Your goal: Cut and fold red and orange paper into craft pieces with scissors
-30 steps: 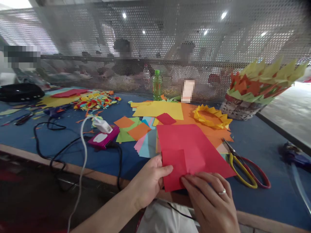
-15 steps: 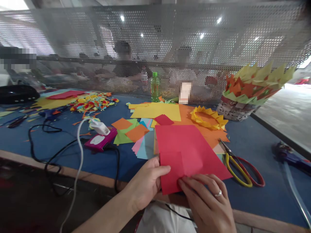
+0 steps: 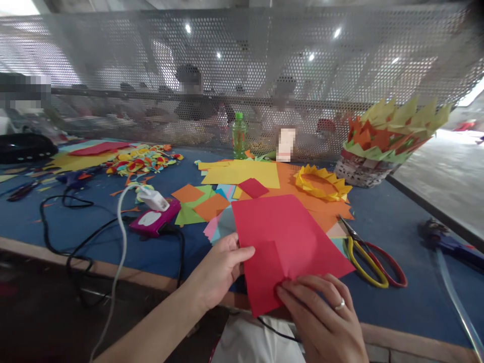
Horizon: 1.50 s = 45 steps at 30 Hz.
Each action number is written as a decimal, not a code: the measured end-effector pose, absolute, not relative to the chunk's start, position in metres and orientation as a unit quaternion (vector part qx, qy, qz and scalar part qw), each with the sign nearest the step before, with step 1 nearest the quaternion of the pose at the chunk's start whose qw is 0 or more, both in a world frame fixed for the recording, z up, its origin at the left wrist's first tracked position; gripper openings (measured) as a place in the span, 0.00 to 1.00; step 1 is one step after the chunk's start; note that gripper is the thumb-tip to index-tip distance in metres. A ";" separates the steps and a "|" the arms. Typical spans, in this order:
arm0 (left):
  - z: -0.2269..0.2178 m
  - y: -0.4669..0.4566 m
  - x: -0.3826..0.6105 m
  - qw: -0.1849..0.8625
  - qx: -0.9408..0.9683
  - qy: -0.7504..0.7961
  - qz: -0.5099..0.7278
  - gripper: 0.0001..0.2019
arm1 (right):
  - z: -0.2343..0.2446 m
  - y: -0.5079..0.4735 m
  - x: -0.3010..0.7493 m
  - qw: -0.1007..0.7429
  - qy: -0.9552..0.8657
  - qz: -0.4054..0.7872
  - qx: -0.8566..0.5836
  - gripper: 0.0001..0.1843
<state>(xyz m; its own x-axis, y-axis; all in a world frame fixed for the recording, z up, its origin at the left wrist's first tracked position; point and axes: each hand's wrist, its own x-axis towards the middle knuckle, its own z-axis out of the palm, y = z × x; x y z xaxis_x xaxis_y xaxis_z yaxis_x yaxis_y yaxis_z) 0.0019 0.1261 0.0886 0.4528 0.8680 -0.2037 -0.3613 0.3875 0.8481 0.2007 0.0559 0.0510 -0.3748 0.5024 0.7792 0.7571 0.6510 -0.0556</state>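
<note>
Left hand (image 3: 223,264) on the side edge of a red sheet (image 3: 291,222), thumb flat on top, fingers tucked from sight underneath; right hand (image 3: 323,312), silver ring showing, gathers its fingertips on the near edge, their undersides hidden. Smooth, matte stuff, held over the table's near edge, with a darker red rectangle (image 3: 262,272) at the near left corner: separate piece or fold, can't tell. Just right, scissors (image 3: 372,257), slim metal blades, one yellow loop, one red. Beyond the sheet, a spiky folded yellow ring (image 3: 316,191) on flat orange paper (image 3: 283,175). Far right, a newsprint-grey basket (image 3: 361,169) topped with pointed tips. Over left, a glossy purple box (image 3: 151,222); farther, curled scraps (image 3: 141,160), too jumbled to count. Far side, a green-capped bottle (image 3: 239,141), then perforated mesh (image 3: 124,55), figures behind it blurred. Right edge, a blue tool (image 3: 456,249), smeared and cut off.
</note>
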 end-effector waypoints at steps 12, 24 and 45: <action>0.091 0.088 -0.040 0.237 0.879 0.305 0.279 0.47 | 0.037 0.050 0.204 0.471 -0.792 -0.075 -0.382 0.14; 0.035 0.083 -0.023 -0.109 0.946 0.195 0.234 0.25 | 0.037 0.041 0.213 0.464 -0.776 -0.086 -0.419 0.12; 0.035 0.044 0.032 -0.197 0.895 0.312 0.250 0.23 | 0.048 0.030 0.233 0.389 -0.788 -0.106 -0.465 0.12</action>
